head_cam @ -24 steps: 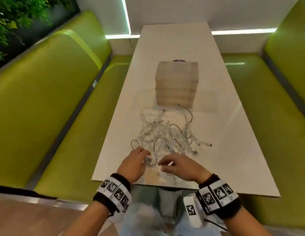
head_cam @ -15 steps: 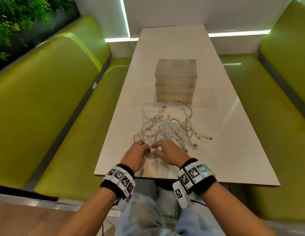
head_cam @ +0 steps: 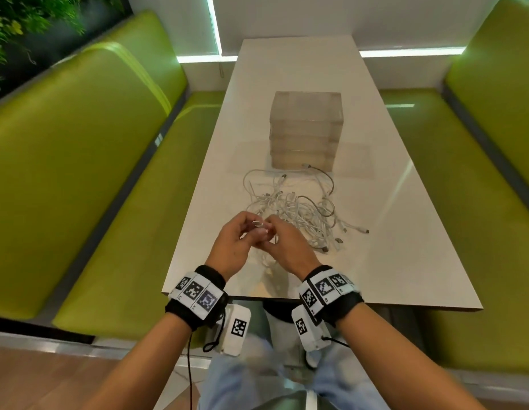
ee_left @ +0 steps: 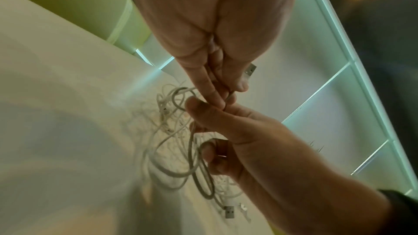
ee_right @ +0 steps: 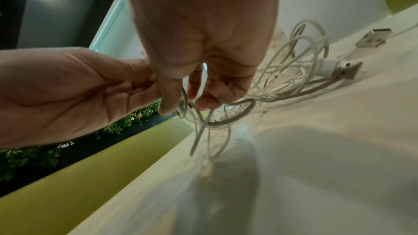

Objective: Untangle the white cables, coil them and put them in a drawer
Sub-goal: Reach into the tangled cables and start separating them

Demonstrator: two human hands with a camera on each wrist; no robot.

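Note:
A tangle of white cables (head_cam: 298,208) lies on the table in front of a translucent drawer unit (head_cam: 306,128) whose drawers are all closed. Both hands meet above the near edge of the tangle. My left hand (head_cam: 247,232) pinches one white cable just behind its USB plug (head_cam: 257,223), and the plug (ee_left: 250,71) sticks out past the thumb. My right hand (head_cam: 272,233) grips the same cable's loops (ee_right: 203,119), which hang from its fingers (ee_right: 168,103) down to the table. The rest of that cable runs back into the pile.
The white table (head_cam: 405,261) is long and narrow, with green padded benches (head_cam: 80,173) on both sides. Loose USB plugs (ee_right: 346,69) lie at the right edge of the tangle. A plant wall (head_cam: 26,19) is at the far left.
Both hands came together at the near edge of the tangle and rose off the table, lifting a cable end with its plug.

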